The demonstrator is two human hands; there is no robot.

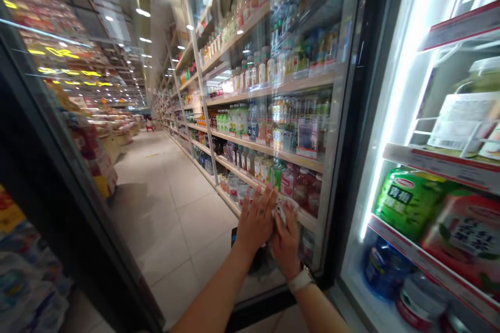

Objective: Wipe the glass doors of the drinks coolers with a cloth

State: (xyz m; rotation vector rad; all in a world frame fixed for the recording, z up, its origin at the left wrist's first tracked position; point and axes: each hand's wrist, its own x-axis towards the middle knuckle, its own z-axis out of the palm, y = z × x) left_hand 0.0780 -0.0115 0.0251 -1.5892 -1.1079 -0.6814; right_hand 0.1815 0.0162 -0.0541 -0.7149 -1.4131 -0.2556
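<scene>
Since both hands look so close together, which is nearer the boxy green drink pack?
Right. The right hand, on a crumpled white cloth, is left of the green pack; the left hand is farther left.

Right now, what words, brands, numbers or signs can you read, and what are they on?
"青葡": green pack; the characters beneath are blurred.
"茶", apparently: red pack; the rest isn't sure.
Too small or blurred to read: the packs' oval logos, price strips, bottle labels and yellow lights. No number is legible.
</scene>
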